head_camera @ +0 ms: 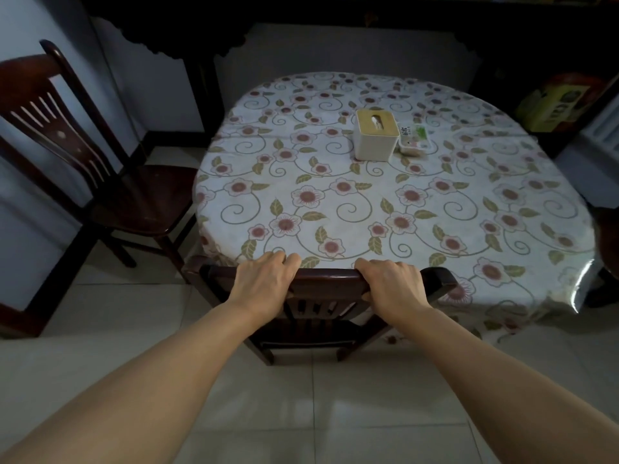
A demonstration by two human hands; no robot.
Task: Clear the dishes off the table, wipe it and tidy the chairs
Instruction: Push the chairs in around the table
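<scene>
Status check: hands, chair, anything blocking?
Left hand and right hand grip the dark wooden chair's top rail. Chair tucked against floral-cloth table. Nothing blocking it.

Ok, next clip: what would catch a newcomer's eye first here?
Both hands, left hand and right hand, grip the top rail of a dark wooden chair tucked against the table's near edge. Behind it, the flowered tablecloth fills the view, with a tissue box and a small packet near its middle. A second chair stands pulled out at left.

A dark wooden chair (pixel 330 283) stands pushed against the floral-clothed table (pixel 385 202).
</scene>
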